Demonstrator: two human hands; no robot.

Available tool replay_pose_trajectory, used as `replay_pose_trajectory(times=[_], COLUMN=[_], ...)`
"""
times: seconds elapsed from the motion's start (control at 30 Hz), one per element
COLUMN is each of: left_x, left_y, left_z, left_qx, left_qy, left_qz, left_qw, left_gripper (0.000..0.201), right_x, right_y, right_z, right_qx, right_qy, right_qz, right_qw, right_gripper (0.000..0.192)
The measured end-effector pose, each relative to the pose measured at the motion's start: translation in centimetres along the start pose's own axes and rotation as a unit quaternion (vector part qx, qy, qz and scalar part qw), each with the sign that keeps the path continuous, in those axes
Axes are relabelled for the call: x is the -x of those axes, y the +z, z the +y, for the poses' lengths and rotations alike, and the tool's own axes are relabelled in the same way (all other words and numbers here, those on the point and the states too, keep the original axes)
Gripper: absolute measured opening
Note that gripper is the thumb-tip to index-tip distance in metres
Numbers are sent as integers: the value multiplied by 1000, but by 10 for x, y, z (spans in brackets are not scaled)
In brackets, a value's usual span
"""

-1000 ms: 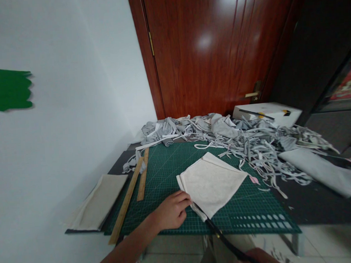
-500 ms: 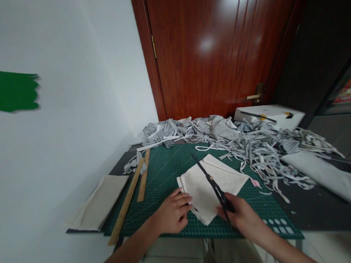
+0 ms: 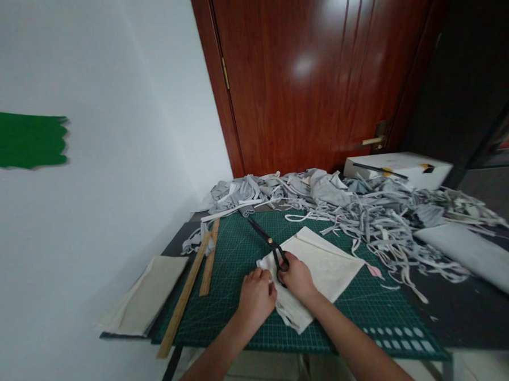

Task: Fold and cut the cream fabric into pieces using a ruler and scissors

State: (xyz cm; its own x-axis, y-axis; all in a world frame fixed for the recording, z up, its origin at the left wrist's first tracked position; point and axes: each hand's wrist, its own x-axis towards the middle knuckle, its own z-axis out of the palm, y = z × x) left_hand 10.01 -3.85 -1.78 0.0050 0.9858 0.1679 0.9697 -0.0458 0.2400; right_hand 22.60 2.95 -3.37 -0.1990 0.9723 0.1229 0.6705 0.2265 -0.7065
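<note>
A folded piece of cream fabric [image 3: 326, 260] lies on the green cutting mat [image 3: 232, 248]. My right hand [image 3: 297, 276] grips black scissors [image 3: 269, 240] by the handles over the fabric's left part; the blades point up and left, past its edge. My left hand [image 3: 257, 292] is at the fabric's left edge, its fingers curled and pinching the edge close to the scissor handles. Several layers show along the lower left side of the fabric.
Two wooden rulers [image 3: 187, 290] lie at the mat's left, beside a stack of cream cloth [image 3: 151, 292]. Grey fabric scraps [image 3: 379, 218] heap along the back and right. Behind them stand a white box [image 3: 424, 167] and a wooden door [image 3: 295, 80]. A folded grey cloth [image 3: 475, 258] lies right.
My right hand has carried the scissors left, beside my left hand. My left hand has gone from resting with extended fingers to curling at the fabric's edge. The view has shifted slightly.
</note>
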Motion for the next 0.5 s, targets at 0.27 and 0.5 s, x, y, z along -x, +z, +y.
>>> replay_pose_trajectory(times=[0.27, 0.5], left_x=[-34, -49], left_y=[-6, -11], left_z=[-9, -17], left_qx=[15, 128], left_qy=[-217, -238], left_qz=[-43, -136], left_qw=[975, 953], left_gripper=[38, 6], right_x=[4, 7], right_y=[3, 1], right_z=[1, -1], right_qx=[29, 46], right_qy=[-18, -29], right_qz=[2, -14], right_qw=[999, 998], right_gripper=[26, 26])
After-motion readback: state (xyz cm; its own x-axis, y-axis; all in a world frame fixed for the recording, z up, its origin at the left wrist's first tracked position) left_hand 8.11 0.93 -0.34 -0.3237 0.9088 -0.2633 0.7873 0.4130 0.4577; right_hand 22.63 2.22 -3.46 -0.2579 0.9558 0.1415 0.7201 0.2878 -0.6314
